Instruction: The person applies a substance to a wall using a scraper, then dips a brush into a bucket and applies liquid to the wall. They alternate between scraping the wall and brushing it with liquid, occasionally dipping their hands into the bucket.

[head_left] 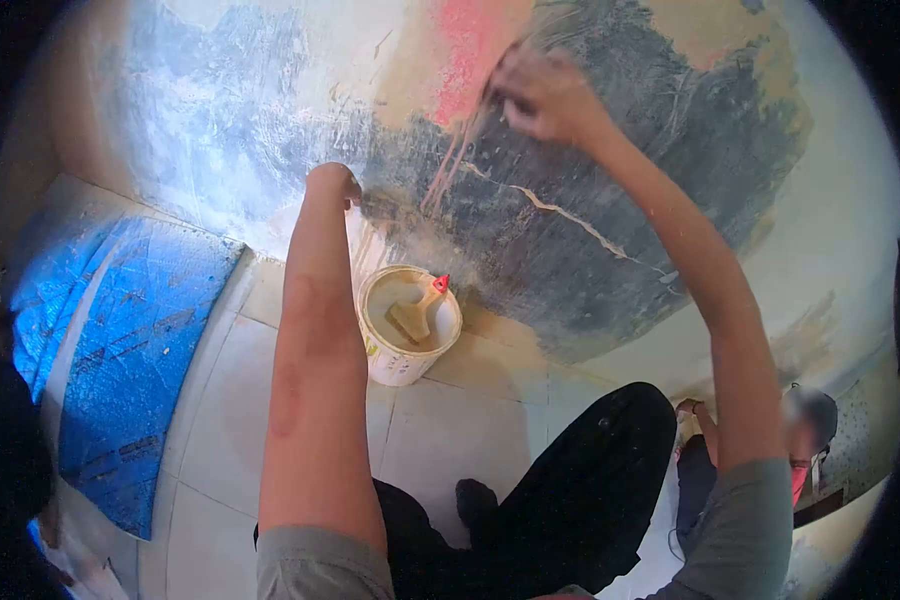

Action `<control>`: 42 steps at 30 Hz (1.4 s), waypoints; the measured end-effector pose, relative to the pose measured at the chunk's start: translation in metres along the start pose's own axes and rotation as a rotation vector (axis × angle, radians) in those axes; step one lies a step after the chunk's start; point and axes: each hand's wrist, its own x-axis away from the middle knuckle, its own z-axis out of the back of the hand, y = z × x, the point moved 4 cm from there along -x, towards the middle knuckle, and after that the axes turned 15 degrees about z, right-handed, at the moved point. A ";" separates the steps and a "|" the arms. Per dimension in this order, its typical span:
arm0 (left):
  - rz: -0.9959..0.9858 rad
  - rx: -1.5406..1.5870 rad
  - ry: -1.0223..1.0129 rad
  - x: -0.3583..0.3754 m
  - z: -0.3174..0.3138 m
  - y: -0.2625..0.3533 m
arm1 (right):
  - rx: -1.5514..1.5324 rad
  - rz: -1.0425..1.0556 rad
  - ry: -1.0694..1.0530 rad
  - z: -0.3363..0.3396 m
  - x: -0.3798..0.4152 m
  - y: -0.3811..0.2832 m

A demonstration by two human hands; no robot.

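My right hand (548,98) is raised against the patchy grey, white and pink wall (590,190), blurred by motion, and whether it holds anything is too smeared to tell. Lower and to the left, my left hand (334,183) is bent down close to the wall; its fingers are mostly hidden behind the wrist. A white bucket (397,368) stands on the floor below it, near the wall's foot. Inside the bucket a wide brush (417,316) with a red-tipped handle leans against the rim. A pale, jagged crack (570,215) runs across the dark part of the wall.
Blue sheeting (145,350) lies on the left over the tiled floor (460,425). My bent legs in black trousers (580,480) are below the bucket. Another person (805,425) with a dark cap is low at the right, near the wall.
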 end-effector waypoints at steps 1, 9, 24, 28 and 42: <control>0.002 0.011 -0.009 0.000 0.002 -0.003 | -0.117 0.312 -0.091 -0.010 0.002 -0.019; -0.054 0.018 -0.034 -0.005 -0.002 -0.008 | -0.161 0.051 0.022 0.003 0.003 0.012; -0.062 0.027 -0.099 -0.004 -0.002 -0.001 | -0.064 0.124 0.045 -0.010 -0.012 0.011; -0.026 -0.017 -0.153 -0.006 -0.007 -0.003 | 0.016 0.025 0.063 0.003 -0.004 0.033; -0.074 -0.038 -0.012 0.002 0.000 0.007 | -0.231 -0.023 -0.006 0.006 -0.022 0.039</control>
